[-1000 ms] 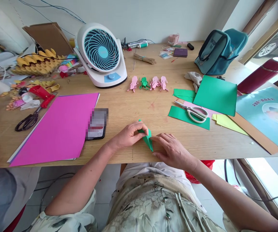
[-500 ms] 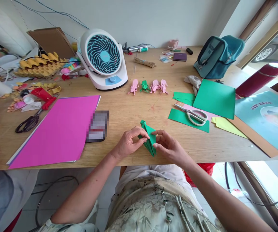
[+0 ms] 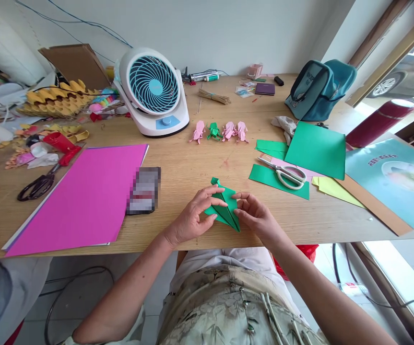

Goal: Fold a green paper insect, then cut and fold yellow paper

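A piece of folded green origami paper (image 3: 231,203), pointed toward me with a small folded tip at its far end, lies at the table's front edge. My right hand (image 3: 260,218) pinches its right edge between thumb and fingers. Over the paper's left side reach the outstretched fingers of my left hand (image 3: 189,218), fingertips near the central fold and thumb apart from them. The left fingers partly cover the paper. Beyond stand small origami figures: a green one (image 3: 214,131) among several pink ones (image 3: 229,130).
At right, scissors (image 3: 290,177) rest on green paper strips, near a green sheet (image 3: 316,148), a teal bag (image 3: 314,91) and a red bottle (image 3: 381,123). Leftward are a phone (image 3: 144,190), magenta sheets (image 3: 80,201), black-handled scissors (image 3: 37,186) and a fan (image 3: 154,91). Another person sits far left.
My left hand has gone from a pinch at the central fold to spread fingers over the paper. The folded paper appears wider and slightly farther right, with my right hand still at its edge.
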Motion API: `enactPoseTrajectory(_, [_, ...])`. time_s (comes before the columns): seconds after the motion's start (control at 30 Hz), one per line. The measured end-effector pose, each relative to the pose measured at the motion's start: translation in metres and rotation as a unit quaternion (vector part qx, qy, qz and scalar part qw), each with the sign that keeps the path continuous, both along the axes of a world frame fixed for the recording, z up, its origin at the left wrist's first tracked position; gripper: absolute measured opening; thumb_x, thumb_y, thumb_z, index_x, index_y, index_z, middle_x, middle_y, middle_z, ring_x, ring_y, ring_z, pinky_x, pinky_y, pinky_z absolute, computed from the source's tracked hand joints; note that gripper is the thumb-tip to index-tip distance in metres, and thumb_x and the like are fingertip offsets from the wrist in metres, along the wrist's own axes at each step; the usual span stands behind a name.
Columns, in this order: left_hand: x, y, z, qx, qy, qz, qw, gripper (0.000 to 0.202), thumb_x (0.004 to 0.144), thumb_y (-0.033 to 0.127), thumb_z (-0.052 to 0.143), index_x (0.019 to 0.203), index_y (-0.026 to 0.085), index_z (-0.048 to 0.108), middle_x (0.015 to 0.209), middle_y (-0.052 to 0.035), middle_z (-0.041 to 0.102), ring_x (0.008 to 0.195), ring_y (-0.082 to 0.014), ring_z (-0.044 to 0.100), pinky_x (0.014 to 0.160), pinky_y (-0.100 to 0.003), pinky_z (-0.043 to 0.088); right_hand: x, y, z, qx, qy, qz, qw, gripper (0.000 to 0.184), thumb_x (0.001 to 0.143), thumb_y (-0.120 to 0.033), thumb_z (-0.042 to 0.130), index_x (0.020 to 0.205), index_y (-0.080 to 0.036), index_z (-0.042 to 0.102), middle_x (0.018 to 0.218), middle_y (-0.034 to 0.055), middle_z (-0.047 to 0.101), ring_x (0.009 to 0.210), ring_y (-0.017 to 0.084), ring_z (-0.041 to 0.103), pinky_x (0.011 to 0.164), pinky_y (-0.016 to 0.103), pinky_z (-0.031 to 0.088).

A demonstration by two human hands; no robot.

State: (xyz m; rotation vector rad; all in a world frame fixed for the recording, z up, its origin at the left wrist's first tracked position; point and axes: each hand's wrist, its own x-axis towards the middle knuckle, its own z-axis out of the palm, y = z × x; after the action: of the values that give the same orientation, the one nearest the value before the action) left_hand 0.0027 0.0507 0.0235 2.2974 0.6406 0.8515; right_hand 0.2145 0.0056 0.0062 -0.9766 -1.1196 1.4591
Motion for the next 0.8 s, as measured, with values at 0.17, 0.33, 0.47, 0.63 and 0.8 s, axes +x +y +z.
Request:
enactPoseTrajectory(0.17, [0.002,0.002,-0.007,0.098,0.047,0.017,0.994,0.034,0.087,0.005,0.054,0.115,0.025,0.058,0.140,-0.0084,0.049,0.141,-0.0257,0.035,0.117,-0.049,0.034,0.000,0.000,-0.002,-0.006,0.012,0.009,1.000,0.037,0.082,-0.045,0.073,0.108,-0.027,0.054,0.076,-0.0041,0.049,0.067,0.013,0.048,0.062,0.026,0.042])
enactPoseTrajectory(0.33, [0.004,0.002,-0.011,0.192,0.098,0.028,0.976,0.023,0.086,0.009,0.059,0.104,0.023,0.061,0.130,-0.0092,0.052,0.127,-0.0265,0.045,0.108,-0.047,0.040,-0.001,-0.001,-0.004,0.023,-0.003,0.040,0.999,0.033,0.087,-0.041,0.068,0.111,-0.025,0.052,0.075,-0.0043,0.049,0.067,0.012,0.046,0.060,0.025,0.039])
enactPoseTrajectory(0.47, [0.004,0.001,-0.010,0.214,0.097,0.034,0.971,0.011,0.088,0.013,0.059,0.095,0.021,0.060,0.118,-0.0079,0.059,0.105,-0.0229,0.050,0.095,-0.040,0.045,-0.002,-0.004,-0.006,0.051,-0.062,0.040,0.996,0.028,0.092,-0.037,0.059,0.116,-0.024,0.053,0.077,-0.0036,0.050,0.063,0.012,0.044,0.056,0.025,0.036])
enactPoseTrajectory(0.63, [0.002,0.003,-0.009,0.159,0.077,-0.011,0.984,0.009,0.095,0.014,0.052,0.089,0.020,0.056,0.086,-0.0024,0.064,0.083,-0.0174,0.051,0.083,-0.034,0.044,-0.001,-0.006,-0.004,0.102,-0.239,-0.011,0.966,0.018,0.094,-0.025,0.050,0.103,-0.021,0.065,0.077,-0.0007,0.054,0.063,0.012,0.045,0.057,0.026,0.034])
enactPoseTrajectory(0.8, [0.002,0.004,-0.003,0.112,0.028,0.006,0.993,0.014,0.096,0.014,0.050,0.100,0.022,0.062,0.091,-0.0027,0.065,0.090,-0.0184,0.050,0.089,-0.036,0.039,0.002,-0.003,0.002,0.118,-0.308,-0.009,0.944,0.018,0.093,-0.023,0.050,0.094,-0.020,0.067,0.082,0.0014,0.059,0.067,0.013,0.049,0.059,0.026,0.037])
